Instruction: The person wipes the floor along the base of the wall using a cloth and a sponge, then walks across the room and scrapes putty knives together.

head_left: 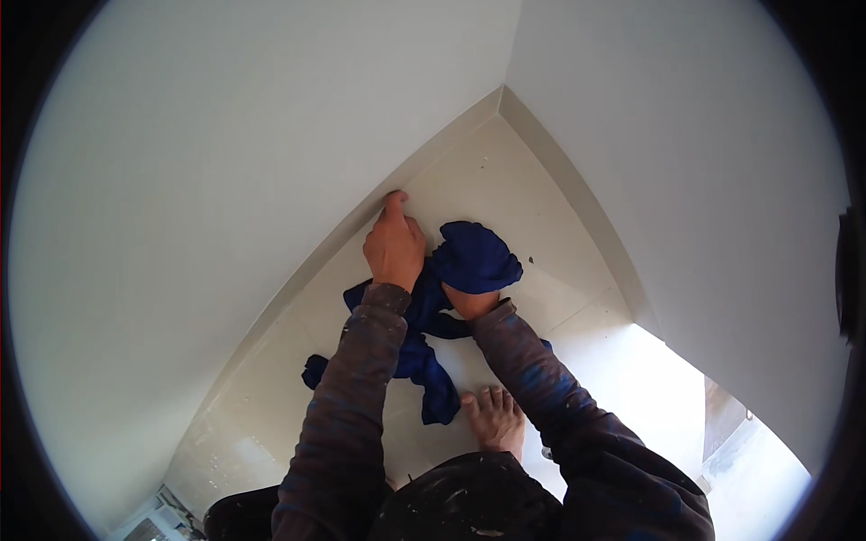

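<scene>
My left hand (394,248) reaches to the skirting board (361,216) along the left wall. Its index finger is stretched out against the board, the other fingers look bent, and I see nothing held. A dark blue cloth (478,255) is bunched over my right hand (471,303), hiding its fingers; only the back of the hand near the wrist shows. More of the cloth trails across the floor beneath both forearms, with one end close to my bare foot.
Two white walls meet in a corner ahead, with skirting along both. Small dark specks (531,260) lie on the pale tiled floor (514,189). My bare foot (496,419) stands between my arms. Bright light falls on the floor at the right.
</scene>
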{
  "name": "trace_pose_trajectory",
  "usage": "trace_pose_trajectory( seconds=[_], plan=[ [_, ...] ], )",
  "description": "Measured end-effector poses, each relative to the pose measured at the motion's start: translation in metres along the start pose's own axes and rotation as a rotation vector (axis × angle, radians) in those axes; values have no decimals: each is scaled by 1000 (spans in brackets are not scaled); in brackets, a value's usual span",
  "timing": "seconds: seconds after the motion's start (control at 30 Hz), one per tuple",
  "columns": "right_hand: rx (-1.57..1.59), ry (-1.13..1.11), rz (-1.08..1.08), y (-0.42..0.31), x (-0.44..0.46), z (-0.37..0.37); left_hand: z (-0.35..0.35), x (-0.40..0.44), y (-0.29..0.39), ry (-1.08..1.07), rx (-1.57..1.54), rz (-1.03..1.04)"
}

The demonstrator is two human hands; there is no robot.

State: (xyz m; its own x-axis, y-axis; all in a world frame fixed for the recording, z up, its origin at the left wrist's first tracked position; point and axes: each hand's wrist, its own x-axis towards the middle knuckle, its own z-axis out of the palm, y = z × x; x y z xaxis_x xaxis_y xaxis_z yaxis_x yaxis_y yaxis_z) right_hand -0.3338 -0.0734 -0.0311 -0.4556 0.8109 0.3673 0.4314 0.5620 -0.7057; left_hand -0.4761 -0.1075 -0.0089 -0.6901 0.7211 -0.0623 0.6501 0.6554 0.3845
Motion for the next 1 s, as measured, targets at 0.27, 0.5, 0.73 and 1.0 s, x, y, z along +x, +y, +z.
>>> trace_pose_trajectory(
  seconds=[0.27,0.5,0.73,1.0],
  plan=[
    [-22,97,-11,-2,-3,3,33,-6,-7,192,32,-16],
    [-80,4,62,-13,2,-12,43,7,-2,121,-52,-173],
    [-14,88,112,-4,-11,6,82,30,-43,95,-216,-130],
    [-4,94,134,-4,-11,2,104,45,-60,66,-234,-138]
  ],
)
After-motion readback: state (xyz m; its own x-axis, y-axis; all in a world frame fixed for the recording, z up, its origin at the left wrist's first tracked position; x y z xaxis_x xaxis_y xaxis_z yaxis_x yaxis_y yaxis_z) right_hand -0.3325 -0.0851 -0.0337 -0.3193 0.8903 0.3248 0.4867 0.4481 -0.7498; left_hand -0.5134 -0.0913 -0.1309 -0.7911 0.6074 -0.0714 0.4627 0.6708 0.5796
